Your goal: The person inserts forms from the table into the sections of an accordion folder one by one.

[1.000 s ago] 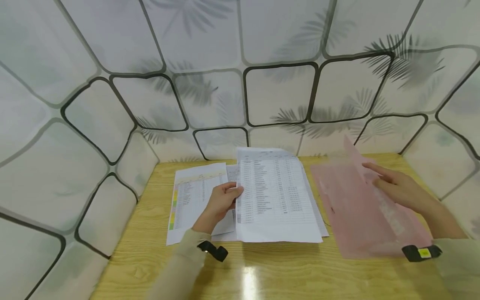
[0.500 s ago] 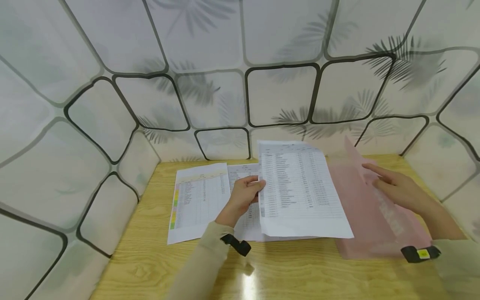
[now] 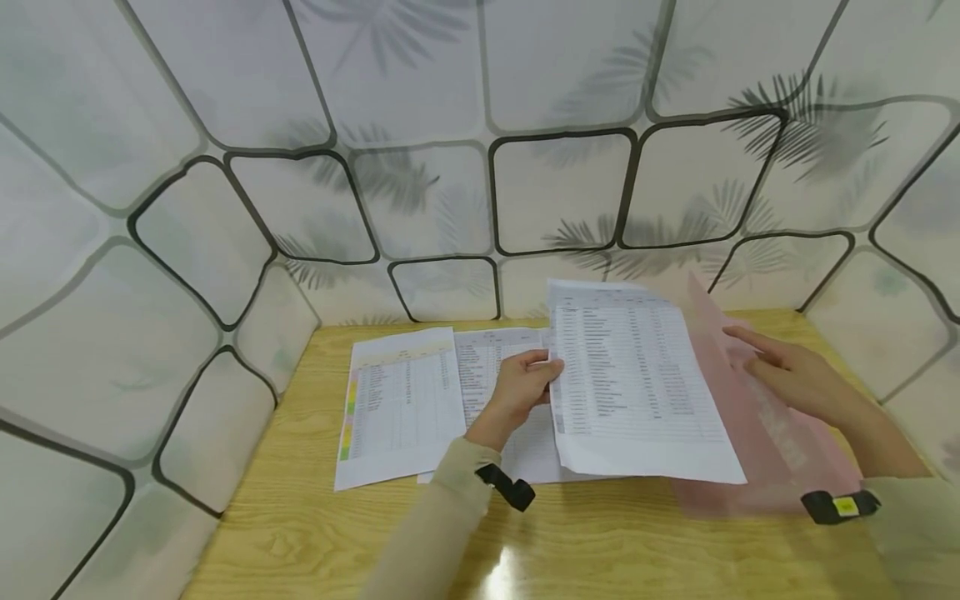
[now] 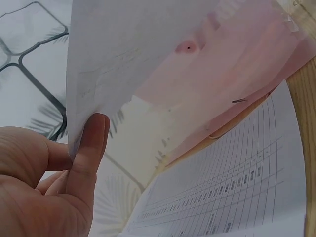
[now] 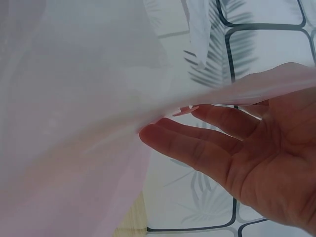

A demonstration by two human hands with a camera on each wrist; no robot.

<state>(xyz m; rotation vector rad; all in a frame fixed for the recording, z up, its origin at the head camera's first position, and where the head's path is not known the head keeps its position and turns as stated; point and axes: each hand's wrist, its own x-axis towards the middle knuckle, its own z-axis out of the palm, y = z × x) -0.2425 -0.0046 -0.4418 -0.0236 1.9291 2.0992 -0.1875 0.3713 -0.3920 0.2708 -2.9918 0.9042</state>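
Observation:
My left hand [image 3: 519, 390] pinches the left edge of a printed sheet [image 3: 630, 375], raised and tilted over the table. In the left wrist view its fingers [image 4: 89, 153] lie against the sheet's back. A translucent pink document folder [image 3: 750, 492] with a snap button [image 4: 188, 48] lies at the right, partly hidden by the sheet. My right hand [image 3: 802, 375] props up its flap [image 3: 720, 325]. In the right wrist view, nearly straight fingers [image 5: 182, 145] touch the flap's underside near a red snap [image 5: 185, 111].
A printed table with coloured row marks [image 3: 405, 408] lies at the left on the wooden table [image 3: 300, 542]. Beside it, other printed sheets [image 3: 480, 358] lie partly under the raised paper. Patterned walls [image 3: 562, 192] enclose the back and both sides.
My left hand has carried the raised sheet to the right, so it overlaps the pink folder and uncovers more of the papers beneath. My right hand has barely moved.

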